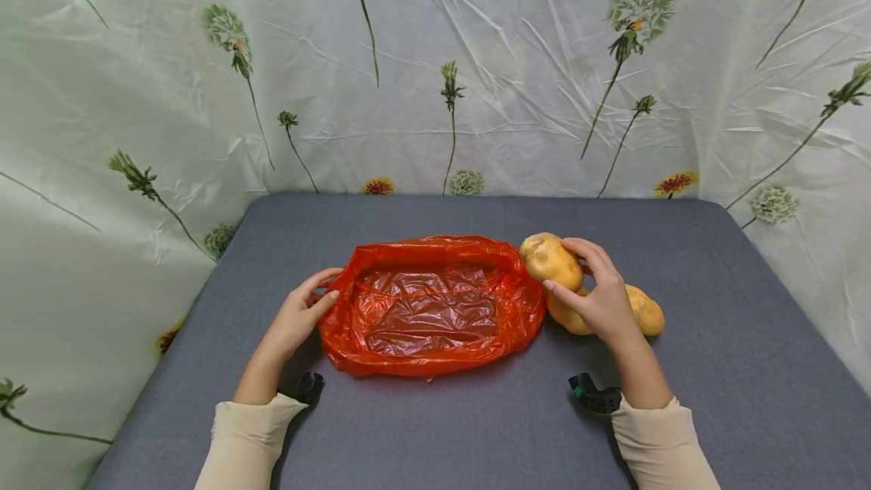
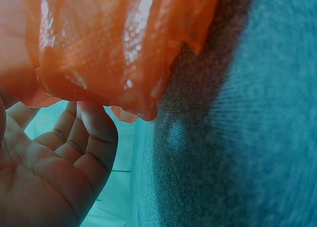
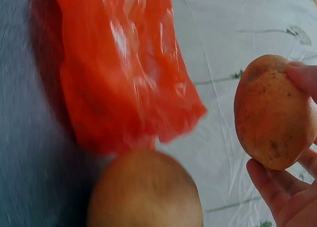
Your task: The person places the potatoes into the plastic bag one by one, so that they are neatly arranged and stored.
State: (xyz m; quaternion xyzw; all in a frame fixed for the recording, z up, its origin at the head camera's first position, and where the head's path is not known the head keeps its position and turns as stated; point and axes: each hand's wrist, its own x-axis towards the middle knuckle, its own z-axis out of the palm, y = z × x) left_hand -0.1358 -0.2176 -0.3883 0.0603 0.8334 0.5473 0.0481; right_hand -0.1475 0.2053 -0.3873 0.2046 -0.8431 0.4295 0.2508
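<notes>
A red plastic bag (image 1: pixel 429 361) lies spread on the table, its mouth open upward and its rim rolled outward. At the bag's left end, my left hand (image 1: pixel 302 316) holds the rim between thumb and fingers; in the left wrist view the fingertips disappear behind the bag's film (image 2: pixel 99 53). My right hand (image 1: pixel 602 297) grips a potato (image 1: pixel 553 262) by its sides, thumb opposite the fingers, raised beside the bag's right end. Below it sits a second potato (image 1: pixel 568 317), partly covered by the hand. Another potato (image 1: pixel 645 310) shows to the right of that hand.
The grey cloth-covered table (image 1: pixel 435 437) reaches back to a white curtain (image 1: pixel 395 119) printed with flowers. Black straps with mounts (image 1: pixel 595 395) sit at both wrists, below cream sleeves (image 1: pixel 656 433).
</notes>
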